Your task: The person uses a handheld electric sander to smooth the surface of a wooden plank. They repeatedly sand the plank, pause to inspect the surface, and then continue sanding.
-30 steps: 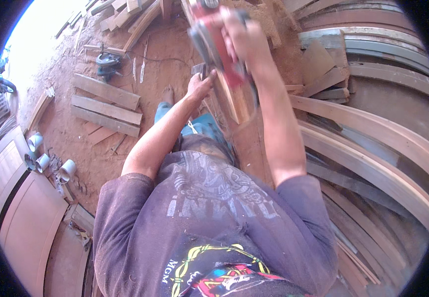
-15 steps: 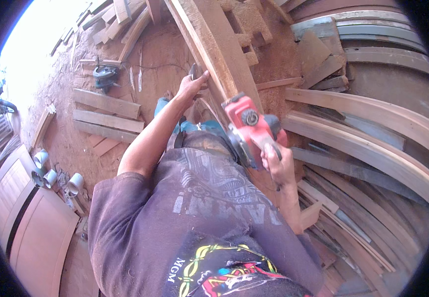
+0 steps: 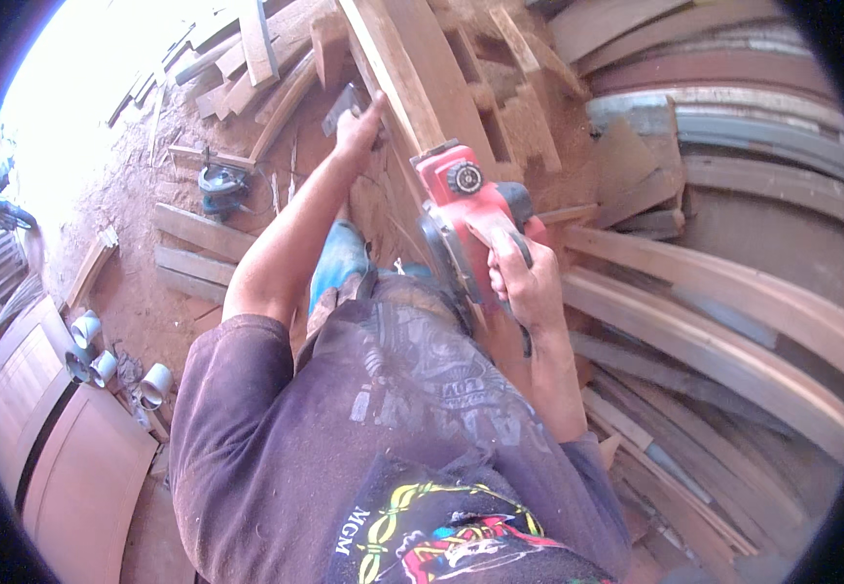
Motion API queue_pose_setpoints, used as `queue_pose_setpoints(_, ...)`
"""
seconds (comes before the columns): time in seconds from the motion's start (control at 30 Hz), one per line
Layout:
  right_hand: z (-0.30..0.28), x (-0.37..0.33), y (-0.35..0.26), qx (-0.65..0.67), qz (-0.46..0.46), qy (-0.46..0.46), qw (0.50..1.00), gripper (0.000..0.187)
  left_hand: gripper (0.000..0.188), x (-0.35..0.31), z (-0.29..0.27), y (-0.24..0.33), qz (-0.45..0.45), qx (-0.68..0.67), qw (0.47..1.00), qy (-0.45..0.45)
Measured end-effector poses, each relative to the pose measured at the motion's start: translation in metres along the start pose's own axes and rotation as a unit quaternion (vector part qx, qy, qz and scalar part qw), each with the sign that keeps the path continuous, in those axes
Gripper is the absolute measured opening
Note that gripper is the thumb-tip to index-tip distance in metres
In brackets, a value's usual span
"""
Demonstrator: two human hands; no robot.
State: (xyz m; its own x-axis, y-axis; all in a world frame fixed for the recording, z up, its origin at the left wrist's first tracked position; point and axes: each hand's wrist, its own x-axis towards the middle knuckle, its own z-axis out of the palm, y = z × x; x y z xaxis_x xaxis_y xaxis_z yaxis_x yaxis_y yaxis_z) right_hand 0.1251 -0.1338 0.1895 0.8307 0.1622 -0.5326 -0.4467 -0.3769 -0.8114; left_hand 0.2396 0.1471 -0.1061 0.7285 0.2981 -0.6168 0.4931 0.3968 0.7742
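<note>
Red electric hand planer with black handle and round black dial, sitting on edge of long pale timber plank running up toward top of view. Right hand wrapped tight around planer's rear handle, fingers closed on it. Left hand further up, pressed against left side of same plank, fingers curled over a small grey metal piece; grip there hard to judge. Curved brown wooden boards stacked at right. Blue circular saw lying on reddish sawdust floor at left, near loose flat planks. 3 short white pipe sections, open ends showing, nothing visible inside, grouped at lower left beside panelled wooden door.
</note>
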Motion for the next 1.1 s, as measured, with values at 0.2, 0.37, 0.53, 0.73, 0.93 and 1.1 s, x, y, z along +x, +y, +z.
queue_pose_setpoints(0.2,0.044,0.119,-0.087,-0.034,0.000,-0.012,0.999,0.047,0.041,-0.031,0.016,0.007,-0.005,-0.004,0.996,-0.084)
queue_pose_setpoints(0.37,0.089,0.221,-0.170,-0.020,-0.019,-0.058,0.998,0.048,0.038,-0.034,0.013,0.010,-0.037,0.044,0.994,-0.094)
queue_pose_setpoints(0.53,0.141,0.351,-0.250,-0.015,-0.090,-0.071,0.993,0.059,0.050,-0.043,0.019,0.009,0.045,0.141,0.989,-0.015)
queue_pose_setpoints(0.73,0.153,0.384,-0.271,-0.008,-0.129,-0.087,0.988,0.059,0.054,-0.045,0.017,0.031,0.010,0.183,0.983,-0.010)
queue_pose_setpoints(0.93,0.083,0.234,-0.165,-0.114,-0.081,-0.078,0.987,0.053,0.056,-0.022,0.010,-0.013,0.001,0.076,0.995,-0.070)
queue_pose_setpoints(1.1,0.049,0.121,-0.102,-0.036,0.040,-0.012,0.998,0.043,0.056,-0.012,0.008,-0.030,-0.013,0.108,0.988,-0.105)
